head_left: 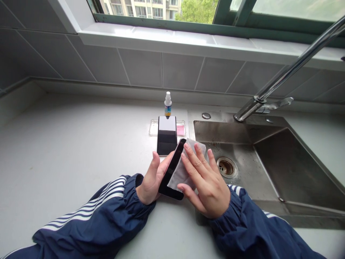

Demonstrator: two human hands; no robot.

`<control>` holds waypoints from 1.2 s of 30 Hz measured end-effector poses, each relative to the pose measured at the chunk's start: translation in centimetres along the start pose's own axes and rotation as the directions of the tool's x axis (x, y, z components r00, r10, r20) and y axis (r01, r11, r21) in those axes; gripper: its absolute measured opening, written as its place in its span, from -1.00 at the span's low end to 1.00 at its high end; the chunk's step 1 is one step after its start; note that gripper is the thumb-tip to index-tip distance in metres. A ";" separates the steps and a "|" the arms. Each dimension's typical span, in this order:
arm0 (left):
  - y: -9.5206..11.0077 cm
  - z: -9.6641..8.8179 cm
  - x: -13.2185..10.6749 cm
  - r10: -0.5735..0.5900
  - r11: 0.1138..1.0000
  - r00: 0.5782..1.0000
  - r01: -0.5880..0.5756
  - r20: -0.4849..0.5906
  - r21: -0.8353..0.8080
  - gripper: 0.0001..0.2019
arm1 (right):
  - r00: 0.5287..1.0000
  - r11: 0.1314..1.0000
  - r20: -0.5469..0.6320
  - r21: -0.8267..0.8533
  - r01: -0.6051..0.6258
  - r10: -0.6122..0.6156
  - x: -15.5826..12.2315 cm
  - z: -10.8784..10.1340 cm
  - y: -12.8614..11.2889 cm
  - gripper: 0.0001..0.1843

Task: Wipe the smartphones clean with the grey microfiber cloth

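My left hand (pixel 152 178) grips a black phone (pixel 170 172) from underneath and tilts it up on its long edge over the counter. My right hand (pixel 206 181) lies with its fingers stretched flat on a grey cleaning cloth (pixel 182 172), pressing the cloth against the phone's screen. A second black phone (pixel 167 135) lies flat on the white counter just beyond my hands. Behind it stand a small white spray bottle (pixel 168 104) and a clear plastic case (pixel 154 127) with a pink label.
A steel sink (pixel 269 158) with a drain (pixel 226 167) fills the right side, and its long tap (pixel 288 70) reaches up to the right. The white counter (pixel 67 151) stretches left. A grey tiled wall and a window sill run along the back.
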State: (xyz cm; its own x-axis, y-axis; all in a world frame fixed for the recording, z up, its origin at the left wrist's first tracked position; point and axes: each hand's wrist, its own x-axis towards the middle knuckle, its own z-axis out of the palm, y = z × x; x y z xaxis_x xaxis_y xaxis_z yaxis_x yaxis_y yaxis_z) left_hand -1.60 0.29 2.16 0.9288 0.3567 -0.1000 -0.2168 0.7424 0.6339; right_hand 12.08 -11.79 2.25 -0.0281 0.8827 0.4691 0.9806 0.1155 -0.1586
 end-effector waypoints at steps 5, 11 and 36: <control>-0.1 0.0 -0.1 -0.006 0.998 1.000 0.005 0.010 0.056 -0.21 | 0.999 0.999 -0.008 -0.013 -0.039 0.038 0.2 0.3 0.3 -0.22; -0.2 0.0 -0.1 -0.002 0.999 1.000 0.001 0.002 0.048 -0.21 | 0.998 0.998 -0.009 -0.006 -0.057 0.057 0.1 0.3 -0.1 -0.22; 1.2 0.4 0.2 -0.151 0.968 0.986 0.132 -0.072 -0.214 -0.13 | 0.967 0.982 0.183 0.086 0.166 -0.179 0.0 -0.1 -0.1 -0.24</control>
State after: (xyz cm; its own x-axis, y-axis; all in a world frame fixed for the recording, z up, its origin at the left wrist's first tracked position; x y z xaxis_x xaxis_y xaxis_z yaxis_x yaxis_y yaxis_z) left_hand -1.55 1.08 3.19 0.9268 0.2808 -0.2493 -0.1515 0.8871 0.4360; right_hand 12.01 -11.82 2.31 -0.2384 0.9161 0.3225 0.9419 0.2990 -0.1532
